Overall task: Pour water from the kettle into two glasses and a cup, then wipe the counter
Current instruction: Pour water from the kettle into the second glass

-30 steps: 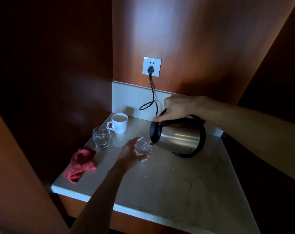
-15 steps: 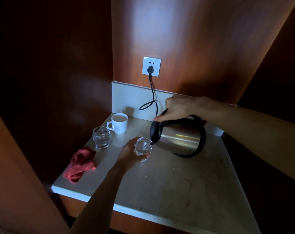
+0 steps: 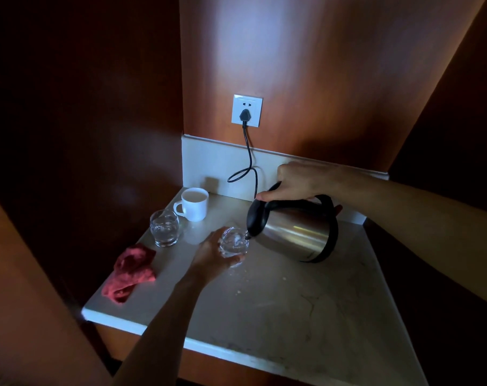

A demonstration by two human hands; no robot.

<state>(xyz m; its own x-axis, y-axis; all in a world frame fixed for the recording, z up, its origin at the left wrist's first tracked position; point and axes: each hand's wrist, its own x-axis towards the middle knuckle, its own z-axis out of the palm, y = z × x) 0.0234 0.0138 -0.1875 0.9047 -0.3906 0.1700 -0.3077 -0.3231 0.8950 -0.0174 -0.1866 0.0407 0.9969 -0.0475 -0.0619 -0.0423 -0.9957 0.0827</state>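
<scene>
While the right hand (image 3: 295, 181) grips the heavy steel kettle (image 3: 293, 231) by its handle, the left hand (image 3: 217, 253) holds the fragile, slippery glass (image 3: 234, 243) at centre frame.

There is only one view. The camera sits on the person's head and looks forward and down. It sees the pale counter (image 3: 306, 307) from above, tucked into a dark wooden corner. The camera is close, about an arm's reach away, since both arms stretch in from the bottom and right edges. Its wide lens bends the walls outward. The wall socket (image 3: 247, 110) sits near the middle, straight ahead.
</scene>
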